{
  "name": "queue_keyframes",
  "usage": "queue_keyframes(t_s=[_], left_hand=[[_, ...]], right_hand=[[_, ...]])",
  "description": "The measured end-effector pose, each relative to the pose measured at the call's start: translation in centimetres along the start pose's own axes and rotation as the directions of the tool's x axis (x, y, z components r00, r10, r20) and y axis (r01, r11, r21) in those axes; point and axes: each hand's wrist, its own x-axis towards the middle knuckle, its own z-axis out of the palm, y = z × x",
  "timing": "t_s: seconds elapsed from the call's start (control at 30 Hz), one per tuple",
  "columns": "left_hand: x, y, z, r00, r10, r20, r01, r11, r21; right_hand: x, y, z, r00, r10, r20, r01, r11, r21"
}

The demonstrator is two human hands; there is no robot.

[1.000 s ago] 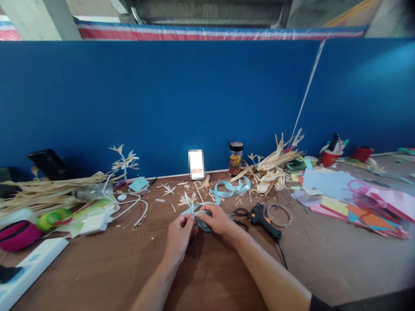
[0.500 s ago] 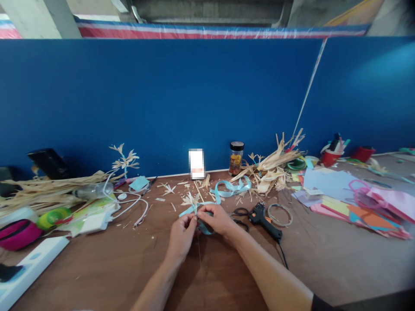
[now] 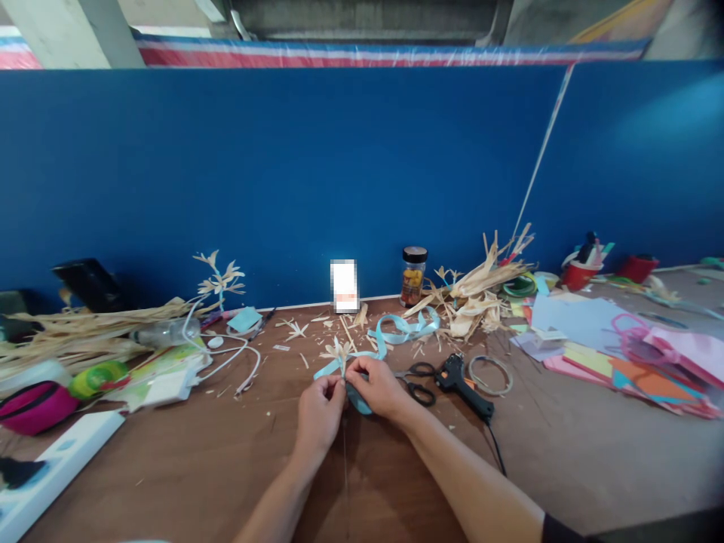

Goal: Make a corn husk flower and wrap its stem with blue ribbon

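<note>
In the middle of the table, my left hand [image 3: 321,413] is closed, its thumb and fingers pinching the thin stem of a pale dried-husk flower [image 3: 338,351] just under the petals. Close against it, my right hand [image 3: 378,386] is closed too, fingertips at the flower's base. The flower stands upright above the fingertips. A light blue ribbon [image 3: 403,326] curls across the table behind my hands, with a part passing behind the flower; what lies between the fingertips is mostly hidden. Under my right hand shows a blue-grey rounded piece [image 3: 359,400], partly covered. A fine stem runs down below my left fingers.
Black-handled scissors [image 3: 421,381], a glue gun [image 3: 467,388] and a wire coil [image 3: 491,375] lie right of my hands. Behind stand a lit phone [image 3: 345,286], a jar [image 3: 414,277] and husk bundles [image 3: 480,290]. A finished-looking flower stem [image 3: 219,283] and power strip [image 3: 62,471] are left.
My hands stay together at the flower's base with only slight finger movement. My right hand has shifted a little, and more of the scissors and the blue-grey piece shows.
</note>
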Motion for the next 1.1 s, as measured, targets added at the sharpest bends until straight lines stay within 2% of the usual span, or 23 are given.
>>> queue_keyframes(t_s=[0.17,0.33,0.53,0.67,0.77,0.83,0.97,1.1], left_hand=[[-0.2,0.4,0.0,0.999,0.017,-0.029,-0.015,0.999,0.052],[-0.4,0.9,0.0,0.997,0.044,-0.070,-0.034,0.990,0.140],[-0.8,1.3,0.1,0.992,0.098,-0.082,-0.078,0.974,0.212],[-1.0,1.4,0.2,0.993,0.108,-0.055,-0.096,0.977,0.193],[-0.8,1.0,0.3,0.998,0.058,-0.029,-0.055,0.995,0.081],[-0.6,0.6,0.5,1.000,-0.025,0.015,0.026,0.996,-0.087],[-0.5,0.4,0.8,0.978,-0.168,0.126,0.205,0.889,-0.408],[-0.6,0.9,0.7,0.965,-0.203,0.168,0.259,0.839,-0.478]], right_hand=[[0.2,0.2,0.7,1.000,0.020,0.019,-0.021,0.999,0.031],[0.5,0.3,1.3,0.994,0.113,0.006,-0.113,0.993,0.033],[0.4,0.7,1.4,0.986,0.164,0.023,-0.165,0.962,0.218],[0.3,0.9,1.0,0.983,0.180,0.032,-0.182,0.942,0.282],[0.4,0.9,0.6,0.990,0.137,0.042,-0.143,0.950,0.277],[0.6,0.9,0.4,0.989,0.143,0.039,-0.148,0.951,0.270],[0.6,0.7,0.1,0.983,0.182,0.026,-0.181,0.932,0.314],[0.4,0.3,-0.1,0.973,0.218,0.075,-0.230,0.888,0.398]])
